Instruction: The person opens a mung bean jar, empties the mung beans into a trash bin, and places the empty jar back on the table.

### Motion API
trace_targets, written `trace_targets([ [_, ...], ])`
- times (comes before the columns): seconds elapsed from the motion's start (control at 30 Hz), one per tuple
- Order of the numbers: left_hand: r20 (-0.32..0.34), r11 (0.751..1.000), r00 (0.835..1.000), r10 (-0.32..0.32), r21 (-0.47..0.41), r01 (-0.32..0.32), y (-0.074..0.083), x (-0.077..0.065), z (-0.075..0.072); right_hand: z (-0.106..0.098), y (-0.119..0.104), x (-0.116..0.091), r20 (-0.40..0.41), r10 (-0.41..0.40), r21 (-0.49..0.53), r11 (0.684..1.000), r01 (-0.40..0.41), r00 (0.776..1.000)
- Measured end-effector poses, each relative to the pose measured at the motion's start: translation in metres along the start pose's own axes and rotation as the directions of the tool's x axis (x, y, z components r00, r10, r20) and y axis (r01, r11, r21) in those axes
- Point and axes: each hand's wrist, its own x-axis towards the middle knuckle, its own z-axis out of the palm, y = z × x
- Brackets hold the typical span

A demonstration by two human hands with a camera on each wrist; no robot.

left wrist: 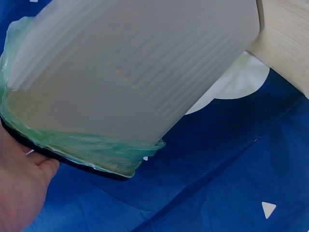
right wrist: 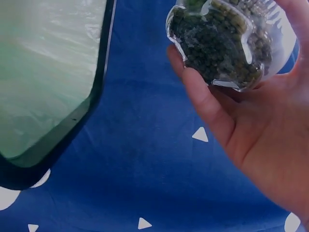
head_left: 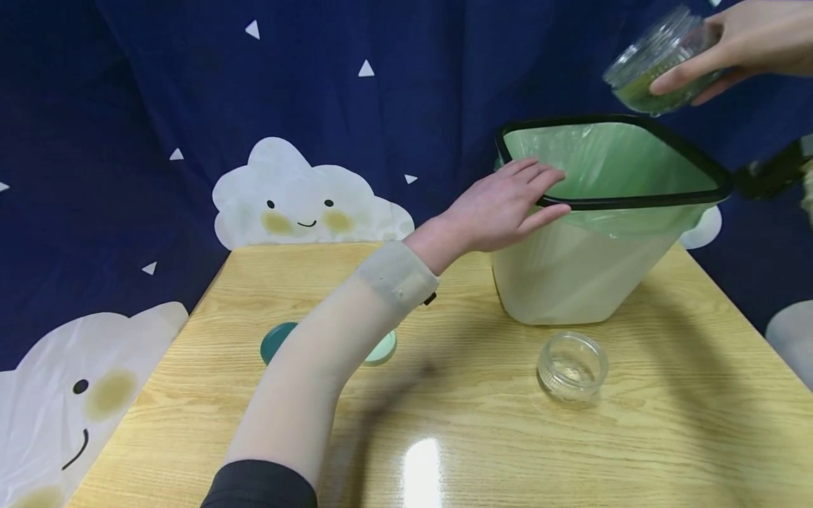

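Observation:
A white trash bin (head_left: 565,275) with a black rim and a green liner bag (head_left: 610,159) stands at the table's far right. My left hand (head_left: 498,204) touches the left corner of the rim, its fingers and thumb stretched out. In the left wrist view, the same hand (left wrist: 24,179) lies against the black rim beside the gathered bag edge. Above the bin's right side, my right hand (head_left: 752,49) grips a clear jar (head_left: 660,67), tilted with its mouth toward the upper left. Small green, bean-like grains (right wrist: 212,46) lie in the jar.
A second clear jar (head_left: 573,367) sits on the wooden table (head_left: 483,423) in front of the bin. A dark teal lid (head_left: 274,343) and a pale green lid (head_left: 383,348) lie partly behind my left forearm. Blue cloth (head_left: 394,106) with clouds hangs behind.

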Motion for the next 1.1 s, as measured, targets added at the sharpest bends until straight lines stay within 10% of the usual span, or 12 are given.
trace_targets([
  [0.33, -0.016, 1.0, 1.0, -0.004, 0.008, 0.004, 0.0, 0.0, 0.0, 0.008, -0.044, -0.028, 0.162, 0.062, -0.033, 0.998, -0.057, 0.985],
  [0.57, -0.019, 1.0, 1.0, -0.005, 0.002, 0.005, 0.001, -0.001, 0.0, -0.005, 0.07, 0.057, 0.051, 0.069, -0.132, 0.989, -0.062, 0.996],
  [0.73, -0.015, 1.0, 1.0, -0.01, -0.001, 0.01, 0.002, 0.001, 0.001, -0.017, 0.108, 0.089, 0.018, 0.037, -0.135, 0.99, -0.035, 0.999],
  [1.1, -0.006, 1.0, 1.0, -0.01, -0.026, 0.01, 0.003, 0.0, -0.001, 0.002, -0.032, -0.008, 0.272, 0.125, -0.264, 0.963, -0.051, 0.954],
])
